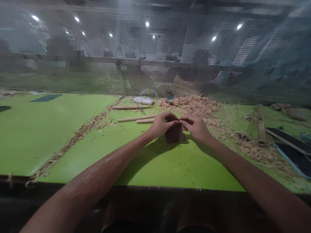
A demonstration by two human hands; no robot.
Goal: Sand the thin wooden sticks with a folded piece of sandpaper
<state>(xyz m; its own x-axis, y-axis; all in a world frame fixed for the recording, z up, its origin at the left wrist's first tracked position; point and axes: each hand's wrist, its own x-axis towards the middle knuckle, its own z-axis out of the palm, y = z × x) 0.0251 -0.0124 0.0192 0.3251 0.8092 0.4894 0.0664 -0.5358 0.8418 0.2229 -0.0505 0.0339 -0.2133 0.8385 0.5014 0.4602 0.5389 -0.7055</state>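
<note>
My left hand and my right hand meet over the green table, fingertips pinched together. Between them hangs a small dark brown sheet that looks like sandpaper, held by its upper edge. Its lower part comes down close to the tabletop and casts a shadow there; whether it touches is unclear. Just behind my left hand lie a long thin wooden stick and a shorter wooden stick, whose right end is hidden by that hand.
Wood shavings are heaped behind my hands and trail right. A white power strip with a cable and a flat wooden strip lie at the back. Right are a wooden piece and phones. A perforated screen stands behind.
</note>
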